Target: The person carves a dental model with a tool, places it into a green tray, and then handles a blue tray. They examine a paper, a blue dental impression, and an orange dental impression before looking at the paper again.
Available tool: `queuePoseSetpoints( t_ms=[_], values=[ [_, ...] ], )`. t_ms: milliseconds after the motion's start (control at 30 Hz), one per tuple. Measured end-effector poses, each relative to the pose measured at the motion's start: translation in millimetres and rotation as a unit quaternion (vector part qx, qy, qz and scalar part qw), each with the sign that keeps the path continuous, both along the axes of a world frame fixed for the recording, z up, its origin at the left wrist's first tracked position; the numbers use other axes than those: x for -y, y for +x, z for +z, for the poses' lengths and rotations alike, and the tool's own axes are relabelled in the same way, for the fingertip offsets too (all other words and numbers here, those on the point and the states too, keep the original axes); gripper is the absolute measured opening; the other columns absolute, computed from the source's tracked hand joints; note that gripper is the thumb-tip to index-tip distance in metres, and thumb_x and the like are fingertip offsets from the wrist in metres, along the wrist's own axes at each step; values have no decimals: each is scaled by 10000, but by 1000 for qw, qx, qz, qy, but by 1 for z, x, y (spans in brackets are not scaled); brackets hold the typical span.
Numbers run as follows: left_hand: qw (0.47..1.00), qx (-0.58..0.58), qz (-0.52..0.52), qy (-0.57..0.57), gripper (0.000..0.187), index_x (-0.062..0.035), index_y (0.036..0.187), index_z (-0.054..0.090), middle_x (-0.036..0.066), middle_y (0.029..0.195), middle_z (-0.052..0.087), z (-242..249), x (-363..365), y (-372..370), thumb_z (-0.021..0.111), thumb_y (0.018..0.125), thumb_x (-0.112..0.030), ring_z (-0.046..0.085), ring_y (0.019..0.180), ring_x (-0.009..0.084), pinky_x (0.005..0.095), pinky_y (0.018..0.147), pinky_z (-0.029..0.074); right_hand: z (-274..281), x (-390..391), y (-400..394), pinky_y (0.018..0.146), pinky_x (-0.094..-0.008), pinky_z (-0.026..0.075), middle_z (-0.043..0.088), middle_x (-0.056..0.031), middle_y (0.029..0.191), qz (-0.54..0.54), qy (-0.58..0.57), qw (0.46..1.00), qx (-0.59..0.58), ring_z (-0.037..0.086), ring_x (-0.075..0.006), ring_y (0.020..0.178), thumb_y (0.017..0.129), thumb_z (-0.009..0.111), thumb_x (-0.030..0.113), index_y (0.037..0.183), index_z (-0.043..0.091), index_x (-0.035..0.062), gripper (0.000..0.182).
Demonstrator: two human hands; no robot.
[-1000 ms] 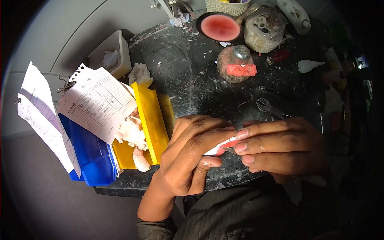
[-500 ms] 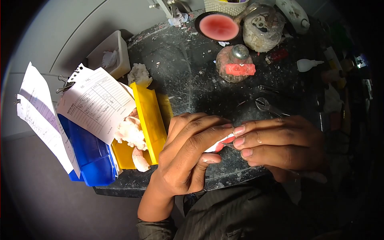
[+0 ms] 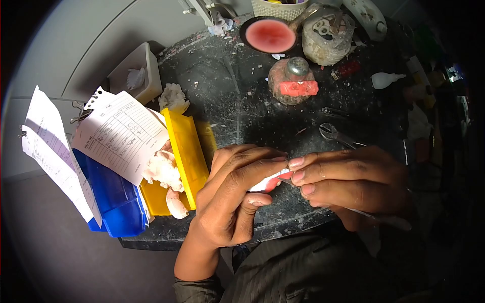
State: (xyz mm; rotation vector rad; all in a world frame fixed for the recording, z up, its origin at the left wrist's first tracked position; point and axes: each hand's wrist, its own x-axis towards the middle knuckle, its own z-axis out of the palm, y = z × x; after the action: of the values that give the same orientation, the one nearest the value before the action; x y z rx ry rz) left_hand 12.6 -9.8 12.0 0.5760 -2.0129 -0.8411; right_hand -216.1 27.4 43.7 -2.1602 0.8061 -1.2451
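Observation:
Near the table's front edge, my left hand (image 3: 230,197) is closed around a small white and red piece (image 3: 273,183), most of it hidden by the fingers. My right hand (image 3: 348,184) is closed on a thin metal tool (image 3: 361,213), whose fine tip touches the red part of the piece. The fingertips of both hands meet at the top of the piece.
Left are a yellow bin (image 3: 182,156) with pale casts (image 3: 164,169), a blue bin (image 3: 111,197) and clipped papers (image 3: 124,131). Behind stand a metal-topped burner (image 3: 297,68), a pan of red wax (image 3: 270,35) and a jar (image 3: 328,38). Pliers (image 3: 336,135) lie beyond my right hand.
The view has shifted slightly, so the hands and the table objects appear a little further left. Both hands keep nearly the same grip, and more of the tool's shaft shows below my right hand.

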Motion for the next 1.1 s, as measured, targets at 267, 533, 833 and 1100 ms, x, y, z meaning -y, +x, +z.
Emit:
queuePoseSetpoints(
  t_ms=[267, 533, 833, 1100],
  values=[
    [999, -11, 1, 44, 350, 67, 1144, 652, 211, 1064, 694, 6, -4, 1, 589, 985, -239, 668, 972, 344, 426, 895, 495, 1, -2, 0, 799, -391, 653, 712, -185, 970, -15, 2, 1000, -11, 738, -327, 945, 895, 688, 18, 901, 668, -21, 45],
    [997, -37, 3, 68, 358, 83, 1134, 646, 222, 1054, 694, 4, -3, 1, 590, 993, -242, 672, 960, 335, 408, 877, 513, 1, 0, -2, 785, -350, 652, 719, -179, 974, -25, -15, 999, -40, 740, -293, 954, 861, 695, -5, 906, 669, -32, 59],
    [983, -91, -3, 157, 325, 88, 1148, 638, 228, 1079, 686, 0, -9, 2, 588, 996, -196, 667, 983, 325, 400, 895, 510, 6, -1, 1, 758, -339, 647, 722, -206, 984, -39, -7, 999, -34, 741, -298, 964, 835, 686, -28, 939, 658, -45, 110],
    [961, -115, -4, 252, 335, 100, 1190, 607, 225, 1076, 682, 9, -15, 3, 562, 1018, -184, 665, 989, 285, 377, 911, 501, 2, 1, -3, 749, -367, 650, 713, -225, 956, -25, -21, 999, -41, 749, -319, 908, 810, 638, -78, 953, 641, -54, 145]
  ],
)
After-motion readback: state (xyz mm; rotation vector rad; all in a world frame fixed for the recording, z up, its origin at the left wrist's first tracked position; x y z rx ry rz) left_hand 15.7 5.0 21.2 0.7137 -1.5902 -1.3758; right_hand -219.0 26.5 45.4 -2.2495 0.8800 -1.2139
